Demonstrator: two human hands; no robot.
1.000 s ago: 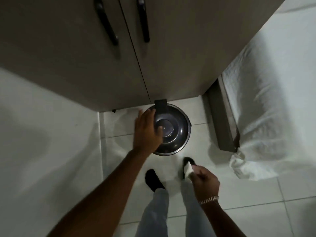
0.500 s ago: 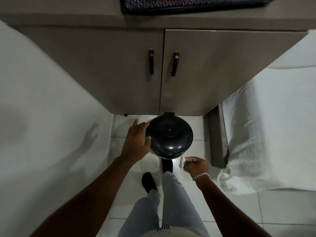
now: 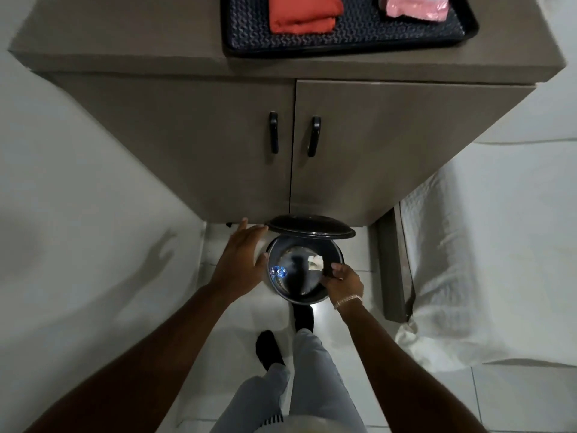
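A small round black pedal bin (image 3: 282,290) stands on the floor in front of a cabinet, its lid (image 3: 310,230) tipped up. Inside lie a white crumpled tissue (image 3: 315,261) and a blue wrapper (image 3: 278,271). My left hand (image 3: 242,259) hovers flat at the bin's left rim, fingers straight, thumb by the edge. My right hand (image 3: 343,281) reaches over the right rim with relaxed fingers pointing in; the tissue lies just beyond its fingertips, apart from them. My foot in a black sock (image 3: 303,317) is at the bin's pedal.
The grey two-door cabinet (image 3: 218,157) rises right behind the bin, with a dark tray (image 3: 349,35) holding a red folded cloth (image 3: 301,14) and a pink packet (image 3: 413,7). A bed with white sheets (image 3: 487,260) lies to the right, a white wall to the left.
The bin lid has swung up. My right hand moved from beside the bin to over its rim, and the white tissue it held now lies inside. My view rose higher.
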